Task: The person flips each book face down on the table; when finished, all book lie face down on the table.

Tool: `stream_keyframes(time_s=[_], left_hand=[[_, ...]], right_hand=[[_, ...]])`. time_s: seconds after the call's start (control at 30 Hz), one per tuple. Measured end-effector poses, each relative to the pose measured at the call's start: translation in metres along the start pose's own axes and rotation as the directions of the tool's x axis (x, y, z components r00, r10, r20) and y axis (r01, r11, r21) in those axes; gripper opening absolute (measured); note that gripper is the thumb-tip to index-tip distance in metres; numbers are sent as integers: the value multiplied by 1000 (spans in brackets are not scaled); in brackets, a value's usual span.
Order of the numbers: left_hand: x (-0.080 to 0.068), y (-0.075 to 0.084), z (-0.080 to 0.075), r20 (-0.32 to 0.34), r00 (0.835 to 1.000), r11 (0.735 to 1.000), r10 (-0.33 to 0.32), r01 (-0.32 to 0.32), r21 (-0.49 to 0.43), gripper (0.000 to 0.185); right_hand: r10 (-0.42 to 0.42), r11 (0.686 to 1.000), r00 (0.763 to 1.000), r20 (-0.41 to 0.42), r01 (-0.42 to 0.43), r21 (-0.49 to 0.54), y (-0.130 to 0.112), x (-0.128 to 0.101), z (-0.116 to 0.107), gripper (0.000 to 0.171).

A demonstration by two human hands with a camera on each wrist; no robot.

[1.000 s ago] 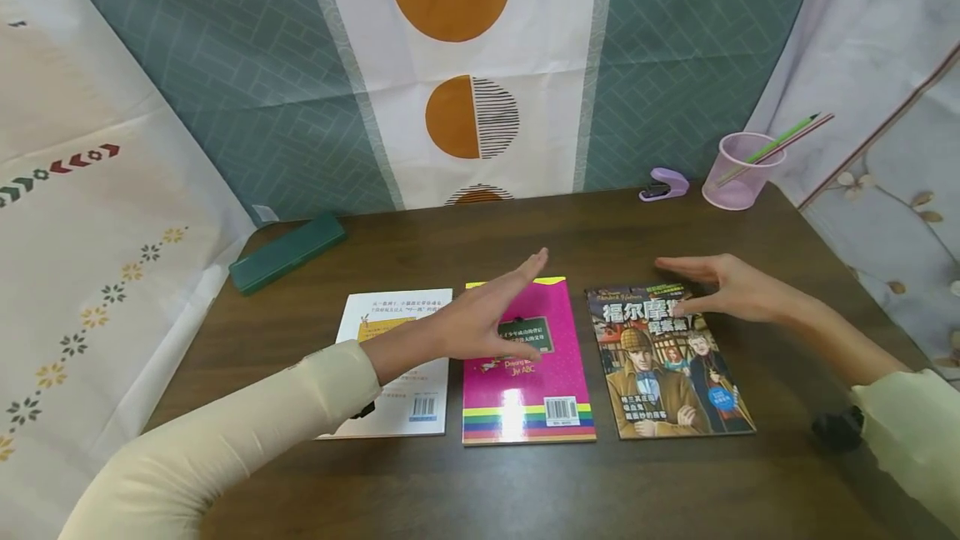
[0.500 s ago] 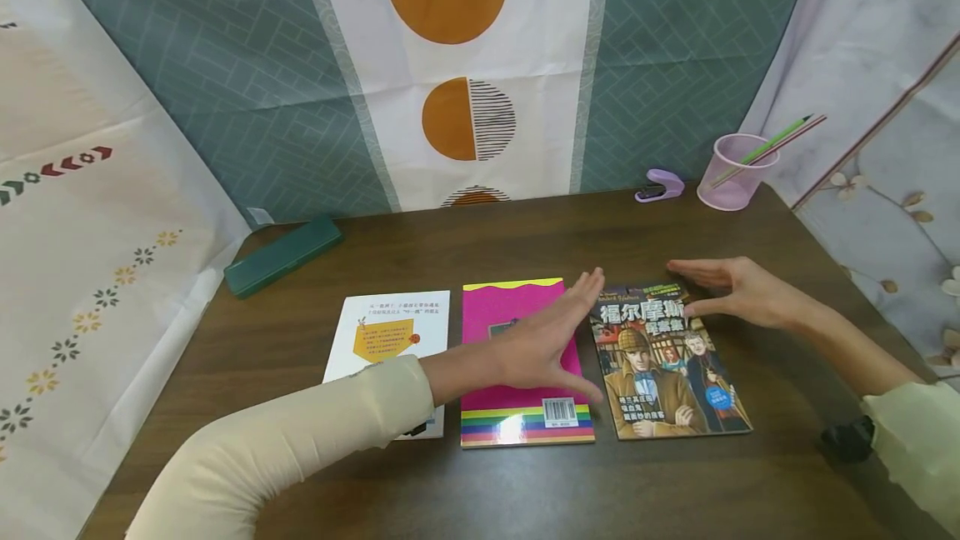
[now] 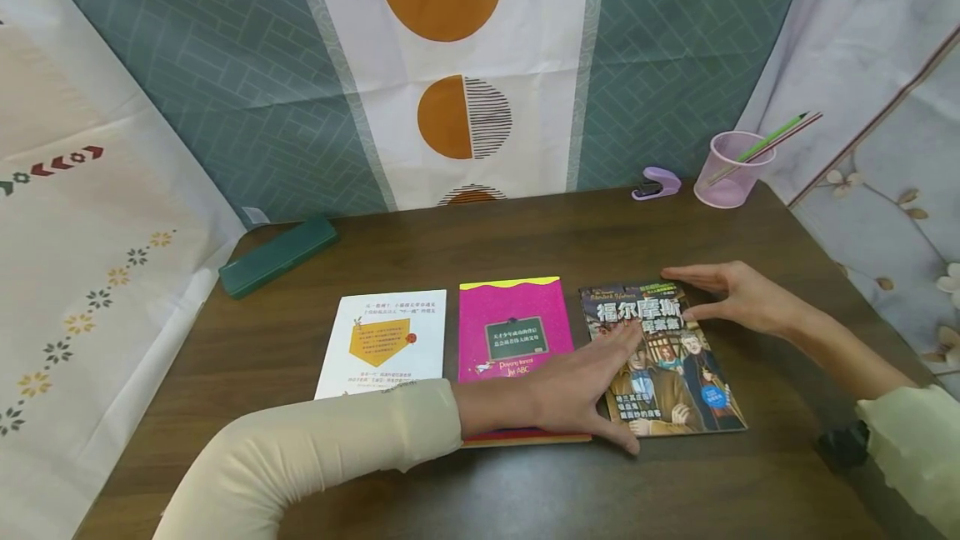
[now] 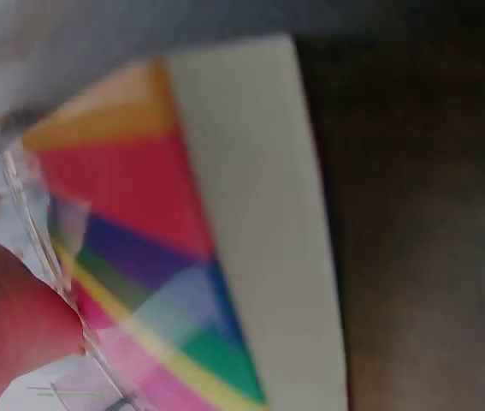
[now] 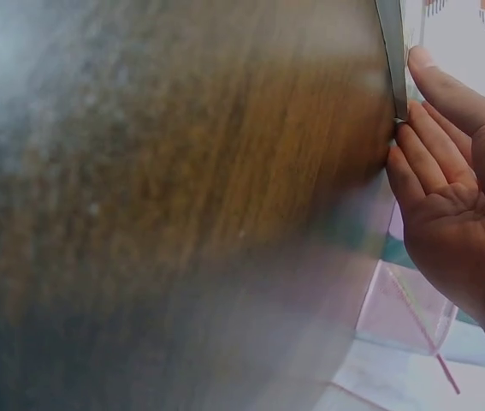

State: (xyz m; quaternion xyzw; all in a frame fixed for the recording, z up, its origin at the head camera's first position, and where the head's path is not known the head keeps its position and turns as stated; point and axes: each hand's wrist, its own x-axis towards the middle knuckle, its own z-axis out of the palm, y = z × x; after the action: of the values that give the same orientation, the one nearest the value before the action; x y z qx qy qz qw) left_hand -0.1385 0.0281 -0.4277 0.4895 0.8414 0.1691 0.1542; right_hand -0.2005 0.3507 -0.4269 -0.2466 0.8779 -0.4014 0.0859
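Note:
In the head view, a detective book (image 3: 671, 394) with an illustrated cover lies face up on the dark wooden table (image 3: 525, 490). My left hand (image 3: 573, 394) reaches across a pink book (image 3: 491, 298), its fingers extended over the detective cover and its thumb near the lower left corner. At the upper right corner is my right hand (image 3: 727, 294), fingers along the top edge and thumb by the cover's right side. The right wrist view shows its fingertips right at the book's edge (image 5: 392, 60). Rainbow stripes (image 4: 131, 197) of the pink book fill the left wrist view.
A white book (image 3: 337, 357) lies left of the pink one, partly under the left sleeve (image 3: 352, 436). Toward the back are a green case (image 3: 279, 257), a purple stapler (image 3: 657, 183) and a pink cup (image 3: 726, 177) holding pencils. Patterned cloth (image 3: 262, 90) hangs behind.
My left hand has moved right and toward the table's front, from above the pink book to over the detective book. The right hand has stayed around the upper right corner.

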Motion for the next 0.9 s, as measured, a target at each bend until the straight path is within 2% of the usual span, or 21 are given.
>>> stream_keyframes(time_s=[0.27,0.43,0.67,0.8,0.9], left_hand=[[2,10,10,19,1000,980,-23,19,196,139],[5,15,12,32,997,976,-69,61,208,133],[5,23,8,48,994,967,-99,85,239,111],[3,24,8,51,998,949,-42,24,315,97],[2,23,11,23,998,898,55,-59,436,84]], right_hand=[[31,999,999,13,-31,-32,-4,1,0,69],[27,999,1000,8,-27,-37,-3,1,0,68],[26,999,1000,3,-26,-40,-2,0,0,67],[39,999,999,13,-39,-34,-2,1,0,67],[46,999,999,17,-46,-28,-2,2,0,68]])
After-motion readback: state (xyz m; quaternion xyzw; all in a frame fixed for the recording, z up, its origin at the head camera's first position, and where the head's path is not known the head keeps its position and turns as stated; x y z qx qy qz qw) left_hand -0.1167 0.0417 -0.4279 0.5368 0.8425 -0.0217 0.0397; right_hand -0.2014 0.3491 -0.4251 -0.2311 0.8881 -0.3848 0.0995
